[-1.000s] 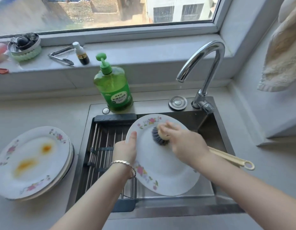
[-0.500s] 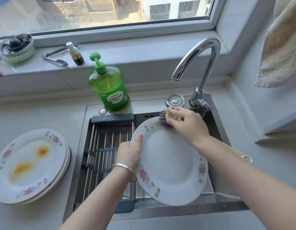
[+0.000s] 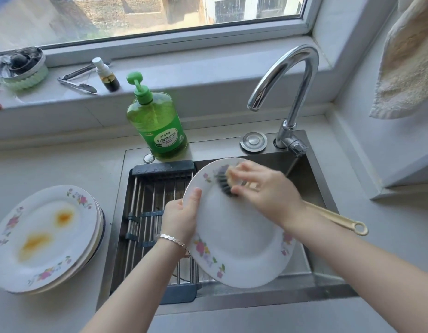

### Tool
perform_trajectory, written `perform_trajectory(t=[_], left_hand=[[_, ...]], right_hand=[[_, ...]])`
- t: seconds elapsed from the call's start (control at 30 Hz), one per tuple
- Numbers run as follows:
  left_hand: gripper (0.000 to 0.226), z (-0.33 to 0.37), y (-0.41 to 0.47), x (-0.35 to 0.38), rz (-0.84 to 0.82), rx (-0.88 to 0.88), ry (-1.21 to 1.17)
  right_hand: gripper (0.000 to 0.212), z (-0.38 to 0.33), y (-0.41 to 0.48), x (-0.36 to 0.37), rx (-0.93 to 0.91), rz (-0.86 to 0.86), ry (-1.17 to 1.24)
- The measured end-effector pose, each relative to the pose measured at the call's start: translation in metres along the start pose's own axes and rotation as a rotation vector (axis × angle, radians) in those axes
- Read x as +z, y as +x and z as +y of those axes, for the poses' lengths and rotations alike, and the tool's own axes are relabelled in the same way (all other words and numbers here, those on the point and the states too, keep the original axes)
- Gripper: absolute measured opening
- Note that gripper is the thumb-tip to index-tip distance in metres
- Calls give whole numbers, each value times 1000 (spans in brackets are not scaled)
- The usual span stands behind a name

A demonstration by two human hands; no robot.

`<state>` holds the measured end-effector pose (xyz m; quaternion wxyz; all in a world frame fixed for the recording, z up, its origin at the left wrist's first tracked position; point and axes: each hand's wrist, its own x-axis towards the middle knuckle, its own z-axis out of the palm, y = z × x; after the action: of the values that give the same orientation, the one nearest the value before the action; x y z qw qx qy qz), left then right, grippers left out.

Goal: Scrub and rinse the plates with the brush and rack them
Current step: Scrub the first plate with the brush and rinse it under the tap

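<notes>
A white plate with a flowered rim (image 3: 234, 239) is tilted over the steel sink (image 3: 311, 183). My left hand (image 3: 181, 219) grips its left edge, thumb on the face. My right hand (image 3: 265, 191) holds the head of a cream-handled brush (image 3: 338, 218), whose dark bristles (image 3: 225, 183) press on the plate's upper part. The handle sticks out to the right under my wrist. A stack of flowered plates (image 3: 45, 239) with orange stains on the top one lies on the counter at the left. A dark roll-up rack (image 3: 153, 212) spans the sink's left half.
A green soap pump bottle (image 3: 157, 121) stands behind the sink beside the curved tap (image 3: 289, 92). On the sill lie tongs (image 3: 76, 80), a small dark bottle (image 3: 107, 75) and a round green holder (image 3: 23, 68). A towel (image 3: 407, 63) hangs at the right.
The brush went from the plate's middle up to its top rim, then back down a little onto the upper face. My left hand kept its hold on the plate's edge.
</notes>
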<state>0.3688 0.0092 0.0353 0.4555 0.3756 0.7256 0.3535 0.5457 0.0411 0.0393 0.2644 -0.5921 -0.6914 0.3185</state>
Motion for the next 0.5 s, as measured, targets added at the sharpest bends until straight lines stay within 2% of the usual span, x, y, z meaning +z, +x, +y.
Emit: perform_trajectory(t=[0.07,0.1,0.23,0.27,0.4,0.5], left_hand=[[43,3,1,-2,19,43,-10],[42,5,2,-2,25,61,-11],[42,8,5,-2,26,66,-26],[41,8,5,-2,28,67,-27],[39,7,2,-5,72,78,-46],[44,8,4,-7,108,89,-34]], right_hand=[[35,15,15,-20,194,155,22],[35,17,15,-21,218,180,20],[35,-5,-19,8,-37,-24,33],[35,-2,-17,4,-31,-15,16],[34,28,8,-23,239,192,24],[33,14,-19,2,65,32,21]])
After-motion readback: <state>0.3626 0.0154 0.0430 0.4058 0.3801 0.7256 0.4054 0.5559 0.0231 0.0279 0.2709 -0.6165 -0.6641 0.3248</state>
